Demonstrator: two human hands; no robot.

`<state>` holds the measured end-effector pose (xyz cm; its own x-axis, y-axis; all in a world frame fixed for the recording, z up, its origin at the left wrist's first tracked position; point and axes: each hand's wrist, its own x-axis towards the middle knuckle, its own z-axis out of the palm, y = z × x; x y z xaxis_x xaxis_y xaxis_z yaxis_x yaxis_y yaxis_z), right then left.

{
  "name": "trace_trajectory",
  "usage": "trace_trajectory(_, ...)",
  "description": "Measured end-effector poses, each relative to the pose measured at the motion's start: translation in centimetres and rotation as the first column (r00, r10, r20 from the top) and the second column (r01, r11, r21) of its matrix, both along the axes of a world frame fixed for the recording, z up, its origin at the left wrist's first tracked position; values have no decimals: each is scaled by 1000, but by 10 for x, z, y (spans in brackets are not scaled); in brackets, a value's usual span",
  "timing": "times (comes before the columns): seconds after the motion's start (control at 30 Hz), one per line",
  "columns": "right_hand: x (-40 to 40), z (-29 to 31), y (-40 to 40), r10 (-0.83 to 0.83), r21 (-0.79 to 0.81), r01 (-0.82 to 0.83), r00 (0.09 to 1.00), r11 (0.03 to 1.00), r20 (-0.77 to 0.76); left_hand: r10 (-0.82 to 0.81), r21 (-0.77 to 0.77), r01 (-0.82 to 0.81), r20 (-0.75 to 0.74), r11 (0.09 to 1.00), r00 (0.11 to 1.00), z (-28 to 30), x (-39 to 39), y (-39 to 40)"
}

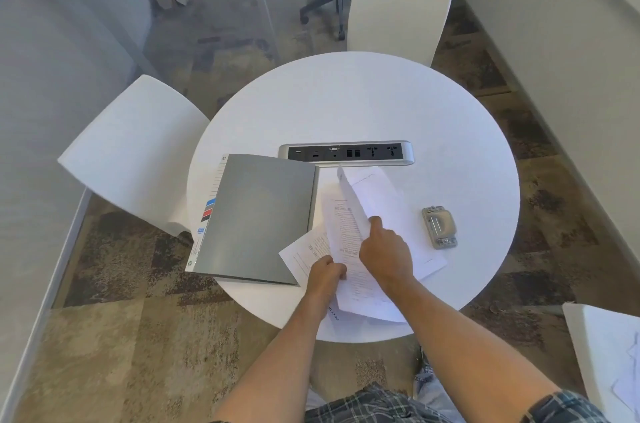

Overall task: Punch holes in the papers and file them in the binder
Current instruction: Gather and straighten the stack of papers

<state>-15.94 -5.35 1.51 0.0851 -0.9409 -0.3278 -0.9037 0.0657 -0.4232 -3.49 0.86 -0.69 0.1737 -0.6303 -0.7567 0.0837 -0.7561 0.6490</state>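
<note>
A grey binder (256, 218) lies shut on the left of the round white table (363, 100), coloured divider tabs showing at its left edge. Several printed papers (408, 232) are spread loosely to its right. My left hand (325, 272) pinches the near edge of the sheets. My right hand (384, 251) grips one sheet (351, 201) and holds it lifted, tilted up on edge above the pile. A small metal hole punch (439, 227) rests on the table right of the papers, untouched.
A silver power and socket strip (346, 153) is set into the table just behind the binder and papers. White chairs stand at the left (131, 152) and at the back (398, 10). Another white surface with paper (609, 353) sits at the lower right.
</note>
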Motion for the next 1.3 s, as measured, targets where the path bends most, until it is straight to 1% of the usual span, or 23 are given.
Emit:
trace_trajectory(0.07,8,2,2,19,39,-19,1000,999,4,13,9,-13,-47,1000,999,5,-2,-2)
trace_trajectory(0.17,18,3,4,11,106,-15,999,994,36,42,-1,-42,-45,999,998,12,-4,-8)
trace_trajectory(0.3,26,-7,3,-89,199,60,986,978,142,103,-36,-109,-142,993,984,8,-7,-17)
trace_trajectory(0.33,26,-9,2,-115,233,74,979,970,169,98,-48,-106,-151,993,984,5,-8,-20)
trace_trajectory(0.4,25,-11,0,-135,299,64,965,952,223,64,-49,-69,-91,996,994,0,-6,-25)
trace_trajectory(0.5,19,-8,0,-57,311,-45,948,949,312,-13,16,13,-8,1000,1000,-3,2,-33)
trace_trajectory(0.57,9,-6,-1,6,321,-142,922,936,388,-26,51,25,17,998,1000,-5,11,-38)
trace_trajectory(0.63,-5,-7,-3,21,361,-217,878,907,477,-27,60,25,33,998,999,-7,19,-40)
trace_trajectory(0.7,-19,-14,-4,52,346,-261,858,901,511,-57,44,54,50,998,997,-5,24,-39)
trace_trajectory(0.73,-24,-19,-3,68,299,-248,862,921,503,-76,21,75,55,997,996,-2,26,-38)
trace_trajectory(0.77,-29,-24,-3,54,237,-189,875,953,481,-90,0,90,65,996,994,-1,27,-38)
trace_trajectory(0.8,-34,-30,-2,-4,160,-78,890,984,456,-92,-13,94,76,996,993,-2,29,-38)
trace_trajectory(0.83,-38,-34,-3,-94,81,66,902,994,422,-85,-30,88,79,996,993,-2,33,-38)
trace_trajectory(0.87,-43,-39,-3,-200,20,209,899,978,389,-76,-50,80,65,996,995,-1,36,-39)
trace_trajectory(0.9,-48,-41,-5,-303,-6,329,877,944,374,-69,-67,72,40,995,997,-1,40,-40)
trace_trajectory(0.93,-52,-42,-7,-396,13,425,831,905,389,-64,-77,64,10,995,998,1,44,-40)
trace_trajectory(0.97,-55,-41,-8,-472,73,490,772,868,426,-60,-91,57,-24,994,998,3,47,-40)
trace_trajectory(1.03,-61,-37,-12,-585,244,548,622,800,521,-72,-108,64,-66,992,995,5,53,-43)
trace_trajectory(1.07,-63,-36,-13,-636,350,546,521,761,570,-80,-114,69,-91,991,993,6,55,-44)
trace_trajectory(1.1,-65,-37,-16,-682,448,529,425,720,594,-80,-124,66,-105,990,991,7,57,-46)
trace_trajectory(1.13,-67,-39,-17,-721,514,518,368,684,587,-75,-134,59,-117,989,990,7,59,-47)
trace_trajectory(1.17,-68,-40,-18,-746,551,512,348,659,568,-76,-142,57,-134,988,988,7,61,-48)
trace_trajectory(1.3,-68,-47,-22,-752,593,463,365,658,549,-74,-169,42,-189,985,979,3,68,-48)
